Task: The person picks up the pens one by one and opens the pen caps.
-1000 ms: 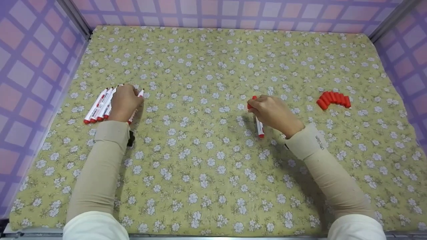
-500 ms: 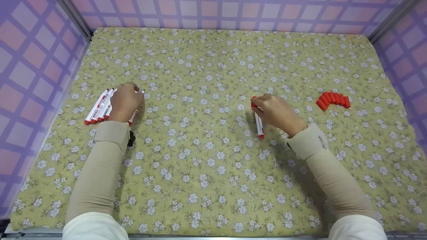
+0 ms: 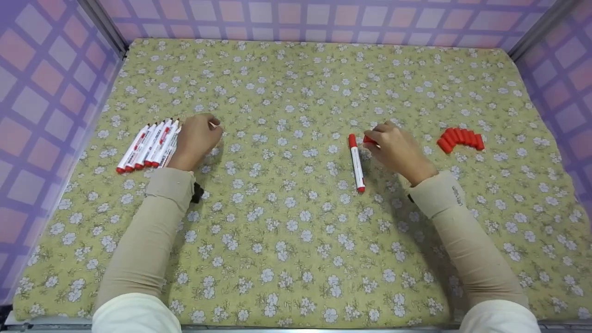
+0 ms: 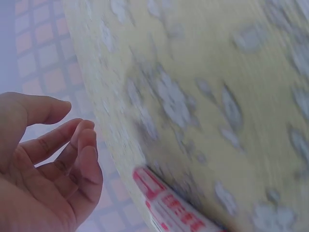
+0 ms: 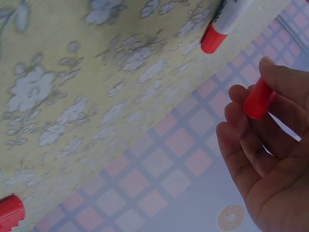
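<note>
My left hand (image 3: 198, 138) hovers at the right end of a row of uncapped white markers (image 3: 151, 144) with red ends. In the left wrist view its fingers are loosely bent and hold nothing, and the end of a marker (image 4: 181, 210) shows below. My right hand (image 3: 395, 149) pinches a small red marker cap (image 5: 259, 99) between thumb and fingers. Just left of that hand, a single marker (image 3: 357, 165) with a red cap on its far end lies on the cloth, apart from the fingers.
Several red caps (image 3: 459, 137) lie in a curved cluster on the right. A yellow flowered cloth (image 3: 277, 208) covers the table, and checked panels (image 3: 51, 60) enclose its back and sides.
My right hand has moved right, off the capped marker, taking a loose red cap along. The left hand has shifted right, uncovering more of the marker row.
</note>
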Motion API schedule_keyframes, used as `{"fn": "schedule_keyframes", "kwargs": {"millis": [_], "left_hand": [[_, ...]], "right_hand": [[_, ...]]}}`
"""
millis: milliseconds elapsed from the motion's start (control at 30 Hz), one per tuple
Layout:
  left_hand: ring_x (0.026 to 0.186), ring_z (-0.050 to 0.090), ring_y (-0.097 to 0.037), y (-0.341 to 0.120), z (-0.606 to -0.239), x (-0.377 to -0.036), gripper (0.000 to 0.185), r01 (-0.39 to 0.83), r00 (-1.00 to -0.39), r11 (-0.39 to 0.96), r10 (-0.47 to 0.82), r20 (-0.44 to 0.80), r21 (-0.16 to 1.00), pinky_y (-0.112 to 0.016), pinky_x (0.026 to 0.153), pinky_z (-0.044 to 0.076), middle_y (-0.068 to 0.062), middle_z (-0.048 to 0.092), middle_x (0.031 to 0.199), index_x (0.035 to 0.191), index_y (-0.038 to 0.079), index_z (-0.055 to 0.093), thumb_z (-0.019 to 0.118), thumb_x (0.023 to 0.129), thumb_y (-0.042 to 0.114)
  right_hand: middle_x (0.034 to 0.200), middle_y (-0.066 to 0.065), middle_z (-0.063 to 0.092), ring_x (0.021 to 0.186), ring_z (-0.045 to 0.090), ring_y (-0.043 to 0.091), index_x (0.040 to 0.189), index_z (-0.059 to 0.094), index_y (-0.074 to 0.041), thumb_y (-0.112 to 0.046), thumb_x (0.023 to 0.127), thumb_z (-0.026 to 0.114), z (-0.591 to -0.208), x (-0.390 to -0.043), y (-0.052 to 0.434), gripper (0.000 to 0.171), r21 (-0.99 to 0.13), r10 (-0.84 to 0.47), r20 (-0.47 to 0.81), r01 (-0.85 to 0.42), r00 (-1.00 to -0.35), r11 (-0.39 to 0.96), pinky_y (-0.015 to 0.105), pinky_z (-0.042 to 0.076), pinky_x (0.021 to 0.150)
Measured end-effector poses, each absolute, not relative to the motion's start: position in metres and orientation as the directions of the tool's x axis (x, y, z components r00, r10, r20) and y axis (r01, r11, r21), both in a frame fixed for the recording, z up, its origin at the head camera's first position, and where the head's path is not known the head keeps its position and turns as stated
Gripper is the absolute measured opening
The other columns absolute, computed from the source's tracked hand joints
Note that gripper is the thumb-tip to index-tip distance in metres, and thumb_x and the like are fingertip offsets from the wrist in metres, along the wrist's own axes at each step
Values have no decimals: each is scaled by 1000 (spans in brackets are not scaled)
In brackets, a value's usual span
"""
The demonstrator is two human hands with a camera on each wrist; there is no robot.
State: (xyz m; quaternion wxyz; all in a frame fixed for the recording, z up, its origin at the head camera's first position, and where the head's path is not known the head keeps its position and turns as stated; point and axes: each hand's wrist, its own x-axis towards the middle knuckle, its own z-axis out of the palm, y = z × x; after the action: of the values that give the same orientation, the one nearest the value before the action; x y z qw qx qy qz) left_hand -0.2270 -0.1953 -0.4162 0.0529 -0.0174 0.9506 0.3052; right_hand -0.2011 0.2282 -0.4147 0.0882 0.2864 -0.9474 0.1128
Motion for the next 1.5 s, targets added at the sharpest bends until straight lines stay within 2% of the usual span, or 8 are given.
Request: {"fn": "schedule_keyframes", "kwargs": {"millis": [233,400,567,833,967,1133,1333,1500], "left_hand": [[67,48,-18,-170,-416,-223,35,-35,-985,740,88,-149,672,-33,61,39,-15,61,106,126,2,59,47,98,20],[67,47,-16,-148,-418,-220,34,-22,-977,684,141,-162,729,-32,62,40,-15,59,109,126,2,58,47,98,20],[75,50,-17,-125,-420,-218,34,4,-965,652,201,-168,758,-31,66,42,-14,58,111,125,3,59,49,98,21],[89,57,-23,-88,-420,-214,34,17,-932,602,298,-206,798,-36,75,48,-11,59,112,126,5,58,50,99,23],[98,56,-22,-70,-420,-213,32,20,-915,593,336,-224,805,-36,80,48,-10,59,112,124,6,59,50,99,23],[94,56,-20,-48,-421,-213,32,14,-892,578,375,-251,816,-34,77,47,-8,59,112,124,6,59,49,99,22],[91,55,-18,-21,-424,-214,33,15,-870,589,405,-279,808,-31,77,47,-8,59,112,126,7,58,49,99,24],[86,55,-15,1,-426,-213,34,28,-858,607,423,-293,794,-30,73,47,-8,60,112,126,6,58,50,99,26]], "right_hand": [[93,21,59,79,59,31,109,70,4,-10,89,68,-421,-205,246,24,-186,-439,187,-470,-879,863,42,53,64],[95,22,56,80,57,32,113,67,6,-6,89,66,-422,-208,259,27,-202,-391,174,-421,-904,884,44,54,67],[97,22,57,81,60,34,117,64,7,-9,90,66,-421,-211,273,31,-256,-308,143,-335,-941,907,46,54,70],[102,25,59,91,60,38,111,62,8,-7,92,63,-421,-214,296,24,-380,-170,49,-176,-984,908,51,52,78],[101,24,59,89,59,38,109,63,7,-10,94,61,-422,-213,307,23,-401,-131,25,-130,-991,907,51,51,76],[99,22,57,85,57,35,110,66,6,-11,94,61,-423,-212,318,24,-404,-96,16,-94,-995,910,50,51,74],[105,24,59,92,54,36,110,66,7,-14,96,58,-423,-212,328,27,-393,-47,-27,-33,-999,919,51,49,76],[107,23,62,83,55,32,111,65,4,-21,97,54,-424,-211,334,31,-391,-2,-95,36,-995,920,43,47,66]]}}
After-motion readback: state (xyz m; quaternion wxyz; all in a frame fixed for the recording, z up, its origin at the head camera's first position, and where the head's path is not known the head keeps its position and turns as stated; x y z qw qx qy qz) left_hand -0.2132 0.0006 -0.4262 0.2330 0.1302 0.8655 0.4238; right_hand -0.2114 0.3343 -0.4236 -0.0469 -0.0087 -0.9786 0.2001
